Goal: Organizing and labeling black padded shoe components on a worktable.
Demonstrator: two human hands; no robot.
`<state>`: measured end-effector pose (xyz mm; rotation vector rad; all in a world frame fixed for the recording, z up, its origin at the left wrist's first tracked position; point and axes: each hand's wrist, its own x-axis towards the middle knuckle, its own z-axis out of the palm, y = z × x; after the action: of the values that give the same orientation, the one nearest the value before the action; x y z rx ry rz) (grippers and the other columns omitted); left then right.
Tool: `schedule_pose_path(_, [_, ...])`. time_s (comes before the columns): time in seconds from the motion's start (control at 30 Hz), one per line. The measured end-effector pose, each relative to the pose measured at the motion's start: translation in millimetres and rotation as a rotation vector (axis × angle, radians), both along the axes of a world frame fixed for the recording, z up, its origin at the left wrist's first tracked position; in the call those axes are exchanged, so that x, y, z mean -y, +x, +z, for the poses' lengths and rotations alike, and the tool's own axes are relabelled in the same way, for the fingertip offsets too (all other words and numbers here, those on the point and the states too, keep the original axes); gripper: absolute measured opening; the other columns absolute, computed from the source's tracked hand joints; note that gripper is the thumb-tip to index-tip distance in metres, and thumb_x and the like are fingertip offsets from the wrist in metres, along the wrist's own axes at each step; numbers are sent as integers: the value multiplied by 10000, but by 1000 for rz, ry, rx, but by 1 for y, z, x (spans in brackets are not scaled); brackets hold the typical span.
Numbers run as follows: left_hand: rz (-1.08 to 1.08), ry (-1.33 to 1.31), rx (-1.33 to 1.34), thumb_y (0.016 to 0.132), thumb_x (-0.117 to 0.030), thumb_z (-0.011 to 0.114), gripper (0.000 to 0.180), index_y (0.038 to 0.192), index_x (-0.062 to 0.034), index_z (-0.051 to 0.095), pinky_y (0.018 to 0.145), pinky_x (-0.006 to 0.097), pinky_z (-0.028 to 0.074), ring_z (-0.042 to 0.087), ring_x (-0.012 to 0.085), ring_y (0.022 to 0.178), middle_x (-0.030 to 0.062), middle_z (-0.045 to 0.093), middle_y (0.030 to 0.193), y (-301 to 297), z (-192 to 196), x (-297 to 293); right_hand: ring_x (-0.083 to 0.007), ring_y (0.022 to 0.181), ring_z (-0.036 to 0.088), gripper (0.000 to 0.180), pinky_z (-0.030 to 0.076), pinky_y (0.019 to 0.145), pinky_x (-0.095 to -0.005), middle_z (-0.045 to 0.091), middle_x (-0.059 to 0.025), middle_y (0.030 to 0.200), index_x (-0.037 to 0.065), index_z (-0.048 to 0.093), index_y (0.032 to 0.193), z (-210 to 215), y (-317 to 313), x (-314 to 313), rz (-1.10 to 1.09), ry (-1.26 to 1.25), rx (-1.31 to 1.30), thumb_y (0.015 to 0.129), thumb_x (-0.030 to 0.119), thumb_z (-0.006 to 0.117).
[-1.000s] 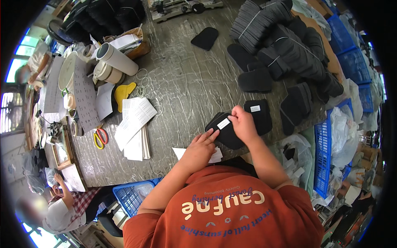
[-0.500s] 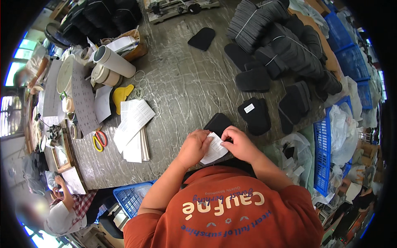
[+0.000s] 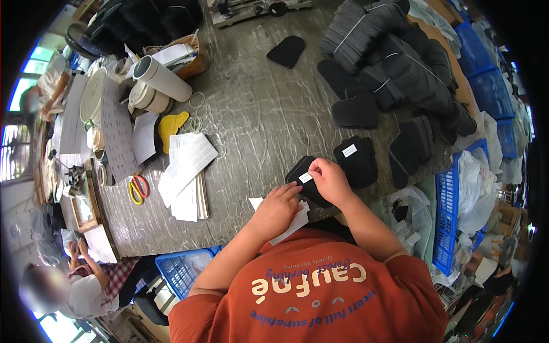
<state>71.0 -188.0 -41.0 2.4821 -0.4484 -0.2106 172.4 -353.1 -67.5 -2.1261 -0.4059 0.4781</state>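
Note:
A black shaped pad stack [image 3: 300, 168] lies at the near table edge in front of me. On its top sits a small white label [image 3: 306, 178]. My right hand [image 3: 328, 182] has finger and thumb closed at the label's right end. My left hand [image 3: 277, 210] reaches its fingertips onto the stack's left side. A white label sheet [image 3: 296, 222] is tucked under that hand, sticking out on both sides; its middle and my thumb are hidden. Just right, another black pad stack [image 3: 360, 166] carries its own white label [image 3: 349, 150].
Banded dark pad bundles [image 3: 400, 71] pile up at the far right. Left are a paper stack [image 3: 186, 171], scissors [image 3: 138, 188], a yellow piece [image 3: 170, 130] and a white tumbler [image 3: 163, 79]. A blue crate [image 3: 446, 211] stands at the right; a co-worker [image 3: 80, 286] sits lower left.
My right hand has moved from the label sheet onto the black stack, where a white label now shows. My left hand has shifted lower with the sheet, its fingers now on the stack.

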Motion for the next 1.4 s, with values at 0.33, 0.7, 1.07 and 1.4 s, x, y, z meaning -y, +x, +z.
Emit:
schedule_pose_path(0.33, [-23,22,-1,809,-151,595,180,882,13,615,982,422,381,485,288,1176,144,510,1297,3,0,1,-319,766,607,66,475,671,-399,623,-127,797,39,574,809,-2,4,-2,34,-76,42,812,95,608])
schedule_pose_path(0.7, [-45,165,-28,825,-192,580,186,886,-26,637,986,414,362,487,247,1138,113,465,1356,5,-3,9,-315,704,611,315,475,632,-412,609,-129,730,47,503,975,-9,-1,-7,-168,-16,33,732,70,702])
schedule_pose_path(1.07, [-33,52,-58,812,-98,534,128,854,-5,611,1006,435,346,439,280,1217,116,432,1389,1,-1,1,-363,713,568,197,454,634,-430,578,-142,758,41,512,828,-20,7,1,-80,-23,404,741,62,687])
schedule_pose_path(1.4, [23,-43,-126,844,-89,550,132,903,18,601,1002,426,359,431,294,1241,111,486,1340,6,-6,-7,-341,694,565,144,449,647,-394,564,-161,709,19,504,854,20,55,65,-325,-90,226,785,27,630])
